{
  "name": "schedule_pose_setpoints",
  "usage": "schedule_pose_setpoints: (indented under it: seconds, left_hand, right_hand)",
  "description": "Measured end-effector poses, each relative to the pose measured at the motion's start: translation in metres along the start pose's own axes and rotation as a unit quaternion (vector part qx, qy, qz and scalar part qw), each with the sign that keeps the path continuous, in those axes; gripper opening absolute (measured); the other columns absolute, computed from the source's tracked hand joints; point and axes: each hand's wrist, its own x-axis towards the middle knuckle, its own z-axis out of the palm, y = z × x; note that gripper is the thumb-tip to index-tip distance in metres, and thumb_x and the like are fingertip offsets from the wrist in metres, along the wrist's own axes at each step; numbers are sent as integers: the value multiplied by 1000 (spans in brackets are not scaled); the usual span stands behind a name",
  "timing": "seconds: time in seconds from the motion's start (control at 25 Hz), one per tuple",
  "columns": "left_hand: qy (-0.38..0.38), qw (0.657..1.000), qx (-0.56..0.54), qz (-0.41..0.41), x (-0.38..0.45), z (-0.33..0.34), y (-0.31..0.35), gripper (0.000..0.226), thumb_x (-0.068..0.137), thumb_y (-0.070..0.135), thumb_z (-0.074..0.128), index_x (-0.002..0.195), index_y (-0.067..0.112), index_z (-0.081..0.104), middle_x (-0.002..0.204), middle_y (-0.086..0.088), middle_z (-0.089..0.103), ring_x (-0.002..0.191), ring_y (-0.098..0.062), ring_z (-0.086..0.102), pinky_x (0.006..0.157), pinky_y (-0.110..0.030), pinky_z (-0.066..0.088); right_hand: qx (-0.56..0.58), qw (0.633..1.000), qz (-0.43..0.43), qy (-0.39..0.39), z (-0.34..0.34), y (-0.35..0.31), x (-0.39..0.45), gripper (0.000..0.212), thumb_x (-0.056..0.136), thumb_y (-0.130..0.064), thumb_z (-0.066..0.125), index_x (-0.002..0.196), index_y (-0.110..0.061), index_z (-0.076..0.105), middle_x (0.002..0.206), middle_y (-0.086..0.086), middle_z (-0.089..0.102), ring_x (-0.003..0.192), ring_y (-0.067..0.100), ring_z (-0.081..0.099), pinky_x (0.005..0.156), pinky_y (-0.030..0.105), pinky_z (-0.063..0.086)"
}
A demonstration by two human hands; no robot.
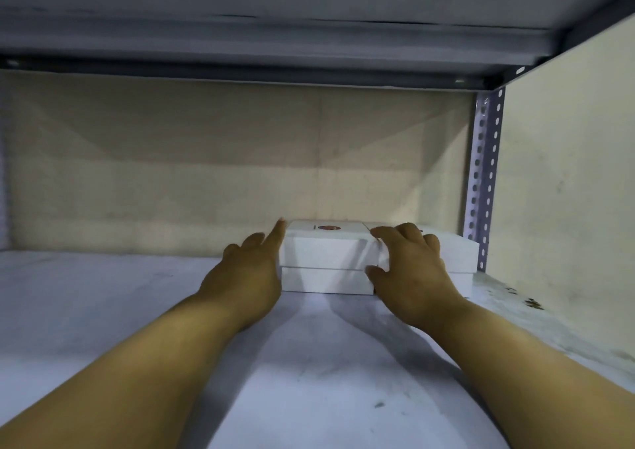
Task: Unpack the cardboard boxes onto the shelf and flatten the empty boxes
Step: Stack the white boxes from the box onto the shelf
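Two stacks of flat white boxes sit at the back right of the shelf (137,311), against the beige rear wall (206,160) and near the perforated metal upright (484,173). The left hand (247,273) lies with straight fingers against the left stack (323,259). The right hand (409,270) rests with curled fingers over the right stack (460,256).
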Motion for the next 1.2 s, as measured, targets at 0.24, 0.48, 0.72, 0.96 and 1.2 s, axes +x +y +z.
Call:
schedule_pose_setpoints:
  seconds: [0.24,0.48,0.72,0.96,1.2]
  left_hand:
    - [69,997,-20,-11,-11,-4,9,31,95,33,52,124,23,53,126,0,49,111,-21,51,91,-32,45]
    - [105,989,-89,-45,-34,-20,11,16,94,33,55,107,26,61,110,9,59,94,-11,56,77,-23,39]
    - [155,978,-131,-45,-77,-50,-3,5,91,30,60,89,30,65,90,19,63,78,0,58,63,-19,44]
    - [191,972,-131,-45,-136,-94,-30,9,89,32,64,79,32,64,79,20,64,74,6,57,57,-6,39]
    - [205,972,-98,-54,-209,-130,-76,10,87,28,65,79,32,63,84,18,66,81,2,59,59,-6,42]
  right_hand:
    - [74,997,3,23,-5,2,-5,21,91,-28,61,110,-21,57,97,-3,57,100,20,51,84,31,44]
    - [113,994,9,2,-16,-13,-15,17,90,-34,63,82,-23,54,71,-11,55,69,7,52,64,26,40]
    - [213,976,4,-37,-23,-46,-33,20,89,-35,64,75,-22,57,64,-10,54,60,7,50,56,24,39]
    - [314,945,-67,-56,-38,-99,-59,21,86,-34,68,73,-19,63,70,-5,66,69,15,62,68,34,53]
    - [393,902,-128,-127,-32,-165,-99,21,86,-32,69,76,-13,65,69,-2,68,68,15,64,68,29,53]
